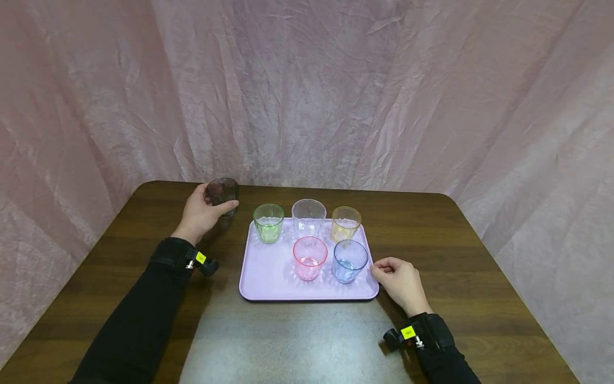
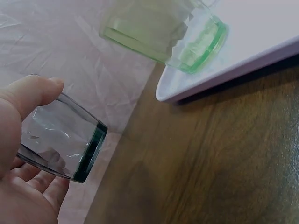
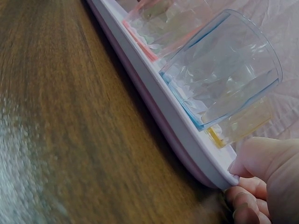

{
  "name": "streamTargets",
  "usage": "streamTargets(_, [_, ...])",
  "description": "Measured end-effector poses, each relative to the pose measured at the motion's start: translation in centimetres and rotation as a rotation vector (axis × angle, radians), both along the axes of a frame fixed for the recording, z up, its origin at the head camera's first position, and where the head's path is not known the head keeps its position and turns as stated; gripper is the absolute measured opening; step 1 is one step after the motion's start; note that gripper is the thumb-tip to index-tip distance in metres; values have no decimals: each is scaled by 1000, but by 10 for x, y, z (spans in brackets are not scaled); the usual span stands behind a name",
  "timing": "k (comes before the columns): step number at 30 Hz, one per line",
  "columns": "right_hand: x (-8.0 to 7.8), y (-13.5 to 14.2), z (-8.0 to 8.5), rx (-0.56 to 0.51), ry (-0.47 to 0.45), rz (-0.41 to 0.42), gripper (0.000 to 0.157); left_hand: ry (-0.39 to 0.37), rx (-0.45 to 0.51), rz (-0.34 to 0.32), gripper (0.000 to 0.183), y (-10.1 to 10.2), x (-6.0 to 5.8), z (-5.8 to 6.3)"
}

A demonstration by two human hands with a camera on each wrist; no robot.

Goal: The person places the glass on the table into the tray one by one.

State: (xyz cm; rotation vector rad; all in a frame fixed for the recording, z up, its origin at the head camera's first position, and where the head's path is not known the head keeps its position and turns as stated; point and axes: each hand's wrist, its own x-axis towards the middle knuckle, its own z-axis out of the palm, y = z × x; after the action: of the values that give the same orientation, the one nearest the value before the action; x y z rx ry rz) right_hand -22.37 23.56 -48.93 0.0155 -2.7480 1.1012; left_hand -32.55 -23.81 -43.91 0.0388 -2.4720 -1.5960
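My left hand (image 1: 199,214) holds a dark grey glass (image 1: 222,191) beyond the tray's back left corner, thumb on the near side. In the left wrist view the grey glass (image 2: 70,135) appears lifted off the table. A lilac tray (image 1: 271,280) lies on the table, with my right hand (image 1: 400,280) pinching its right rim. Standing on the tray are a green glass (image 1: 268,226), a clear glass (image 1: 308,218) and a yellow glass (image 1: 345,226) at the back. In front of them are a pink glass (image 1: 309,261) and a blue glass (image 1: 349,264).
Brown wood-grain table (image 1: 446,234) surrounds the tray, with rounded far corners. A pale pink curtain (image 1: 307,96) hangs behind the table. The green glass (image 2: 163,28) is the one on the tray closest to the left hand.
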Motion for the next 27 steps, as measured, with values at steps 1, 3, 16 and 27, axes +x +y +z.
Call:
streamTargets(1, [0,0,0,0,0,0,16,-2,-3,-2,90,0,1,1])
streamTargets(3, [0,0,0,1,0,1,16,-3,-1,-8,90,0,2,3])
streamTargets(16, [0,0,0,1,-12,-9,16,39,23,-48,82,6,13,23])
streamTargets(27, [0,0,1,-5,-17,-2,17,39,59,-83,85,9,24,35])
